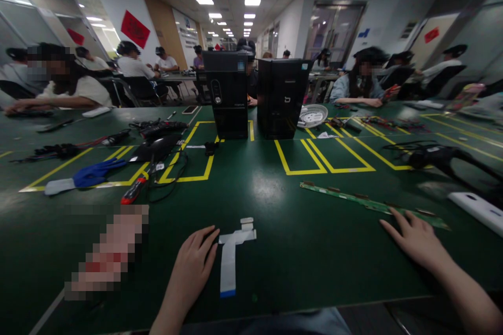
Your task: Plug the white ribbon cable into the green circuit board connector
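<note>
A white flat ribbon cable (228, 267) with a blue end lies folded on the green table in front of me. Just left of it rests my left hand (195, 259), palm down, fingers loosely stretched; its fingertips reach the cable's edge, and I cannot tell whether they touch it. To the right, a long narrow green circuit board (353, 198) lies at a slant. My right hand (418, 241) is open at the board's near end, with its fingers spread and fingertips at the board's edge. Neither hand grips anything.
Two black computer towers (230, 94) stand at the table's middle. On the left are a red screwdriver (134, 191), a blue glove (96, 172), cables and a pixelated patch. A white device (477, 210) and black cables (436, 154) lie right. People sit around.
</note>
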